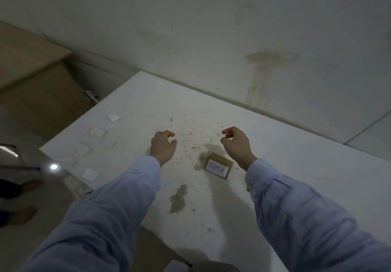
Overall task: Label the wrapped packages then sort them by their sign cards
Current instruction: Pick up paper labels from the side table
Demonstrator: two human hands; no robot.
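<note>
1. My left hand point(164, 148) was over the white table point(296, 166), fingers loosely curled and holding nothing.
2. My right hand point(236, 144) was likewise curled and empty, near a small brown package point(220, 158).
3. The brown package lay flat on the table, with a white label point(216, 168) whose writing was too blurred to read.
4. Several white squares point(97, 132) lay along the table's left edge.
5. Brown stains point(178, 198) marked the tabletop.

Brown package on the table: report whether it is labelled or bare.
Labelled. The brown package carries a white label with blurred handwriting on top.
</note>
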